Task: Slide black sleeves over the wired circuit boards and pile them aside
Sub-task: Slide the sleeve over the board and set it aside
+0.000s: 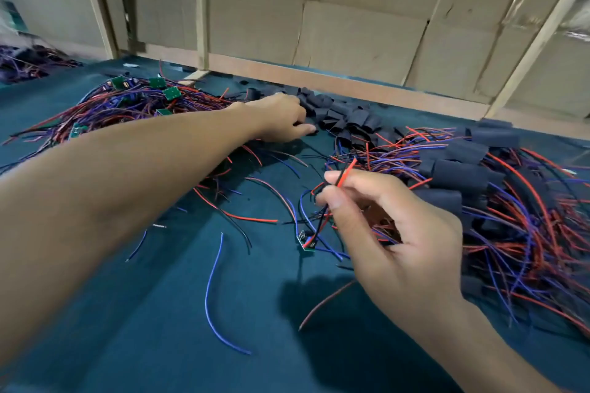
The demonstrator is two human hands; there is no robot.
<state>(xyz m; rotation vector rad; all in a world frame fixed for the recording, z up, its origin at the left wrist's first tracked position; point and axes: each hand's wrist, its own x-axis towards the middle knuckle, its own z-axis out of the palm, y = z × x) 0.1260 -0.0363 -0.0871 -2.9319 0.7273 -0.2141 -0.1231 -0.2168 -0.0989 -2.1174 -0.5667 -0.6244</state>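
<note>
right hand (396, 230) pinched red+black wires (343, 177) w/ a small green board (307, 241) dangling below, near centre of the blue table (159, 313). left hand (281, 118) reached to 12 o'clock, fingers curled at the loose sleeves (344, 120); can't tell if it had one. done pile (463, 175) at 3 o'clock, bare boards (143, 96) at 10. risk: hanging board snags stray wires, or sleeve catches on solder. no readable writing.
</note>
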